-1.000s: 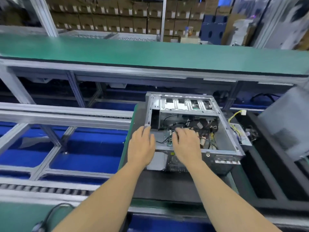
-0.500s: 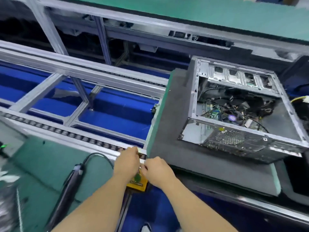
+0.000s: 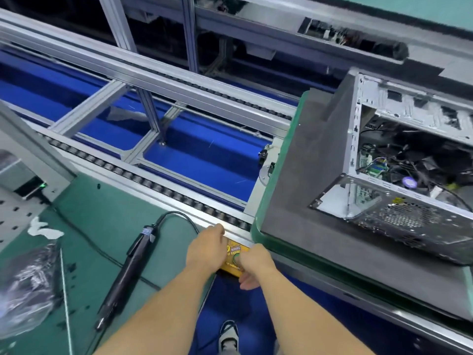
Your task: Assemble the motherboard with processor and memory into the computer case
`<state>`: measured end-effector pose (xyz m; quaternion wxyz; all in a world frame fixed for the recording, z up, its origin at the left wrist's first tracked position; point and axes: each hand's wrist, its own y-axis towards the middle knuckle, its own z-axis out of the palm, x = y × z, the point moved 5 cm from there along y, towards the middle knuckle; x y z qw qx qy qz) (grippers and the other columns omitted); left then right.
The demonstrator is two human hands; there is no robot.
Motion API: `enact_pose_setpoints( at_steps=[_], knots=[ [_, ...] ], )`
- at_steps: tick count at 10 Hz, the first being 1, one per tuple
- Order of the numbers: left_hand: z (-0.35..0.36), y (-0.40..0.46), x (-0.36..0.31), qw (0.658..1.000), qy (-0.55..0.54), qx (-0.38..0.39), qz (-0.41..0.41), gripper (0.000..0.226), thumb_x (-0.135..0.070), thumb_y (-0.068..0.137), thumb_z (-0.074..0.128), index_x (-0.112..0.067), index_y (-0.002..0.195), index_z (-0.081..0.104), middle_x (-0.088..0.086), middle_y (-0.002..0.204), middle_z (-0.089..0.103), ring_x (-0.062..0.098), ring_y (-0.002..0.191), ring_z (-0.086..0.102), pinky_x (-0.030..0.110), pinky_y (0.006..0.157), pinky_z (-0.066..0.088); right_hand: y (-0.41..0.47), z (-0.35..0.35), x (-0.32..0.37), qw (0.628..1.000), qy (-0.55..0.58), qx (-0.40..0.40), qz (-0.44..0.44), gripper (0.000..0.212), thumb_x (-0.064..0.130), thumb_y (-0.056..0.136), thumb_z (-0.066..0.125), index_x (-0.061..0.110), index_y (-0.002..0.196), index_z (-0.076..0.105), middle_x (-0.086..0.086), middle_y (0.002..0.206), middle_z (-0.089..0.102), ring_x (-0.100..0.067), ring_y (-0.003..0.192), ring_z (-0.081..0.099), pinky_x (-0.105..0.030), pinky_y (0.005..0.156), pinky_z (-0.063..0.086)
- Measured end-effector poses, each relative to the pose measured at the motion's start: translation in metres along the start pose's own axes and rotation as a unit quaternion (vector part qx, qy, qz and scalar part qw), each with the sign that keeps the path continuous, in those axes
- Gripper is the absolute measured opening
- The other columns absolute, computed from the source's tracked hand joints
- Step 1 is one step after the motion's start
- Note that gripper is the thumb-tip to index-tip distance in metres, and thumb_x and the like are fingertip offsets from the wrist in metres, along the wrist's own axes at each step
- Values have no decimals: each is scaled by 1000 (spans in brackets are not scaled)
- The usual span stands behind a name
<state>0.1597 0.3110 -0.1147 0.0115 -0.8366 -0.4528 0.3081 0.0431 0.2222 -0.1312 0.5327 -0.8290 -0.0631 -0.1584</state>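
Note:
The open metal computer case (image 3: 399, 219) lies on its side on a grey foam pallet (image 3: 302, 175) at the right. Inside it, the motherboard (image 3: 376, 167) shows among black cables. Both my hands are away from the case, at a yellow button box (image 3: 234, 248) fixed under the front conveyor rail. My left hand (image 3: 207, 248) rests with curled fingers on the rail at the box's left edge. My right hand (image 3: 254, 265) wraps the box's right side, thumb by its green button (image 3: 236, 258).
An electric screwdriver (image 3: 128, 272) with a black cable lies on the green bench at my left, near a crumpled plastic bag (image 3: 28, 285). The roller conveyor rails (image 3: 143, 180) run diagonally over a blue floor. My shoe (image 3: 228, 336) shows below.
A second ago both hands were inside the case. They have pulled back to the yellow button box at the front rail, and the view has swung left and down.

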Motion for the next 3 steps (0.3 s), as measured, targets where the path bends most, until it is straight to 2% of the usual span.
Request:
enact_pose_setpoints(
  at_steps=[1, 2, 3],
  knots=[
    [-7, -3, -3, 1000, 3, -4, -3, 15, -27, 94, 41, -21, 100, 54, -4, 98, 60, 23, 86, 58, 38, 74, 51, -7, 0, 7, 998, -52, -20, -11, 18, 9, 82, 45, -1, 85, 59, -20, 70, 73, -34, 59, 74, -44, 61, 64],
    [-21, 5, -16, 999, 15, -43, 19, 14, -28, 96, 39, -22, 94, 52, -5, 92, 61, 22, 81, 57, 37, 70, 50, -20, 0, 11, 991, -127, -3, -46, 24, 18, 94, 46, 2, 83, 59, -23, 86, 74, -38, 73, 75, -45, 70, 64],
    [-40, 12, -46, 996, -4, -90, 26, 22, -30, 99, 37, -20, 82, 46, -3, 79, 57, 25, 73, 54, 41, 67, 50, -35, -16, 21, 989, -101, 40, -105, 29, 29, 97, 48, 3, 92, 60, -24, 93, 72, -41, 80, 75, -48, 73, 64]
  ],
)
